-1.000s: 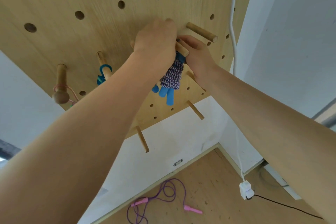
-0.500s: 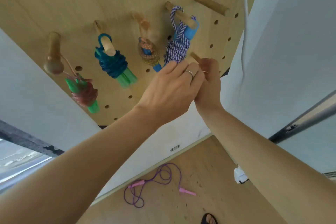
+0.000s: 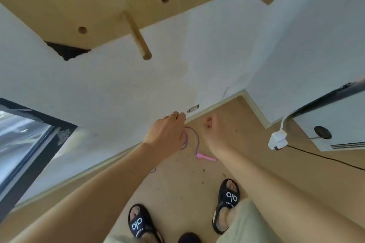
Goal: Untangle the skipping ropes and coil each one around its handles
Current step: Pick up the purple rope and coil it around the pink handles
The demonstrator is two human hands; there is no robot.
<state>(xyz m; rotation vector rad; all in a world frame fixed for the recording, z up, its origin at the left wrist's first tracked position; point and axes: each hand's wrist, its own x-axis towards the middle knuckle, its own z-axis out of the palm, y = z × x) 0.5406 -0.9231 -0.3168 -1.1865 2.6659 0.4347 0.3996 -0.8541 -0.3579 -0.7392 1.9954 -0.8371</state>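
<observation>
Where it lies on floor (image 3: 177, 187), purple rope (image 3: 194, 134) loops loosely, pink handle (image 3: 205, 157).

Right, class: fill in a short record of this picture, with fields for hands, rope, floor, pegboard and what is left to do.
left hand: reaching down towards the floor, fingers loosely bent, holding nothing
right hand: lowered beside it, blurred, grip unclear
rope: purple, uncoiled on the floor; pink handle in view between the forearms
pegboard: overhead, two bare pegs visible
plug: white, right of the arms
left to do: pick up and coil the rope
</observation>
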